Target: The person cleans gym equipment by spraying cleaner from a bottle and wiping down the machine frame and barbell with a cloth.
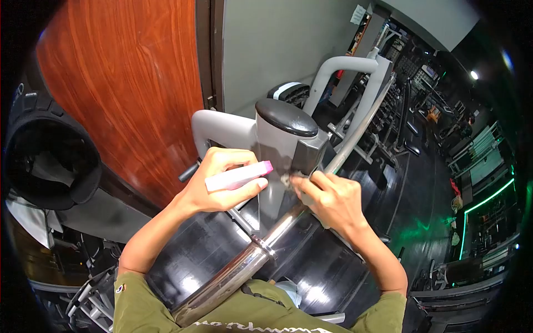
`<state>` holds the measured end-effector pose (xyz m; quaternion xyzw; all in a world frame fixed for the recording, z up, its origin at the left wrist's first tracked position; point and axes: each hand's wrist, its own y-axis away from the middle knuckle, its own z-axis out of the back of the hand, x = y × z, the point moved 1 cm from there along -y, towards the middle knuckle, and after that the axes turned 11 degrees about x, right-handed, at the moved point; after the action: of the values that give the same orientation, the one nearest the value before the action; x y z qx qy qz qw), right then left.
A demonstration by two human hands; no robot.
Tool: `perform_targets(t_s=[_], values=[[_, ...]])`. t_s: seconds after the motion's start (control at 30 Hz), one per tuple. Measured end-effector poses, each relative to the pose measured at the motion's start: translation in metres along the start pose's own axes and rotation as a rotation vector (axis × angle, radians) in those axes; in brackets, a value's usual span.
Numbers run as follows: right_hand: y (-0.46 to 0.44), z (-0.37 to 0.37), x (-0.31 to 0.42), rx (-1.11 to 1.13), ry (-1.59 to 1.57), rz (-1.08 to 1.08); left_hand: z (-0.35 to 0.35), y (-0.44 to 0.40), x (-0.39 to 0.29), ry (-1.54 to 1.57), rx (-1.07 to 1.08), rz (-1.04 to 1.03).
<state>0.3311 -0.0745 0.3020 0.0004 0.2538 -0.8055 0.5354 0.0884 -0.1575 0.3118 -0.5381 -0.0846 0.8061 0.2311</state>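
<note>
While the left hand (206, 171), left of centre, grips a white block with a pink end (236, 177), the right hand (336, 201), right of centre, bends its fingers toward a small pale thing (286, 180) at the grey post (272, 143); whether they grip it, I cannot tell. White script on the green shirt (222, 311), bottom of the frame, seems to read "Champion", partly distorted; the notice (358, 14), upper right, is illegible.

One bare left hand (210, 171) and one bare right hand (334, 198), two in all; one slim pink-ended white block (236, 176); one thick polished chrome metal bar (222, 280); one glossy black oval cap (286, 117); one reddish-brown wood-grain panel (125, 69)
</note>
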Motion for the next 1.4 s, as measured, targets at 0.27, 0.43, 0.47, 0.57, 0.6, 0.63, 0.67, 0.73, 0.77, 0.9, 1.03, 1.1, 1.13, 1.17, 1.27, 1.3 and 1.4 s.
perform_targets(t_s=[0.27,0.43,0.47,0.57,0.6,0.63,0.67,0.73,0.77,0.9,1.03,1.1,1.13,1.17,1.27,1.3,1.4], values=[[-0.016,0.026,-0.007,-0.057,-0.045,-0.015,-0.009,0.005,0.006,0.048,0.058,0.126],[0.009,-0.008,0.011,0.322,0.003,0.044,-0.010,0.006,0.008,0.032,0.063,0.093],[0.008,-0.006,0.008,0.358,-0.009,0.033,-0.012,0.006,0.008,0.055,0.070,0.112],[0.001,-0.003,-0.002,0.356,0.024,0.123,-0.013,0.004,0.005,0.061,0.076,0.110],[-0.001,0.003,-0.004,0.268,0.025,0.127,-0.012,0.004,0.005,0.058,0.074,0.110],[-0.005,0.011,-0.007,0.179,0.051,0.110,-0.012,0.004,0.007,0.028,0.075,0.077],[-0.010,0.022,-0.010,0.102,0.060,0.075,-0.012,0.004,0.009,-0.001,0.076,0.044],[-0.019,0.039,-0.016,-0.071,0.039,-0.014,-0.010,0.002,0.014,-0.007,0.046,0.004],[-0.023,0.043,-0.019,-0.089,-0.039,-0.052,-0.008,0.000,0.018,-0.015,0.016,-0.035],[-0.027,0.025,-0.020,-0.247,-0.258,-0.096,0.006,-0.012,0.018,0.265,-0.165,-0.022],[-0.041,0.025,-0.035,-0.372,-0.569,-0.210,0.011,-0.025,0.024,0.260,-0.099,-0.045],[-0.041,0.032,-0.043,-0.247,-0.802,-0.344,0.011,-0.028,0.025,0.269,-0.087,-0.042],[-0.039,0.030,-0.050,-0.207,-0.872,-0.403,0.011,-0.029,0.025,0.279,-0.079,-0.046],[-0.038,0.025,-0.057,-0.167,-0.939,-0.458,0.013,-0.029,0.027,0.270,-0.081,-0.047],[-0.039,0.008,-0.064,-0.148,-1.059,-0.525,0.014,-0.029,0.034,0.218,-0.033,-0.095],[-0.041,0.007,-0.061,-0.146,-1.041,-0.553,0.015,-0.030,0.034,0.217,-0.029,-0.094],[-0.037,0.011,-0.041,-0.272,-1.018,-0.524,0.014,-0.030,0.031,0.132,0.008,-0.100]])
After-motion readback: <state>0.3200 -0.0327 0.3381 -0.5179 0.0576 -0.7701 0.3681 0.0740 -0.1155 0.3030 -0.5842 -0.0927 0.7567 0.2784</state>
